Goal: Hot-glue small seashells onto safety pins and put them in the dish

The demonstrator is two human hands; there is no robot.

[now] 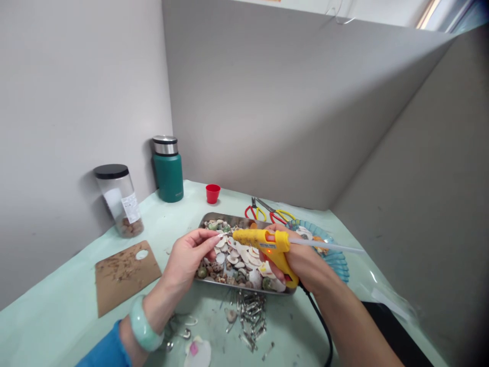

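Yellow and pistol-shaped, the plastic glue gun (273, 245) is gripped in the right hand (305, 257), its barrel (248, 237) aimed crosswise at the left hand (189, 255), by which a small silvery piece (224, 235) is pinched (contact cannot be told), above a rectangular metal tray (229, 284).

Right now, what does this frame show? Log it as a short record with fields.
Right hand: gripping a yellow glue gun
Left hand: pinching a small item at the gun's tip, too small to identify
Centre: metal tray of shells
Front: loose metal pins
Back: red cup, scissors
Left side: green bottle, lidded jar, brown board
Right side: blue dish
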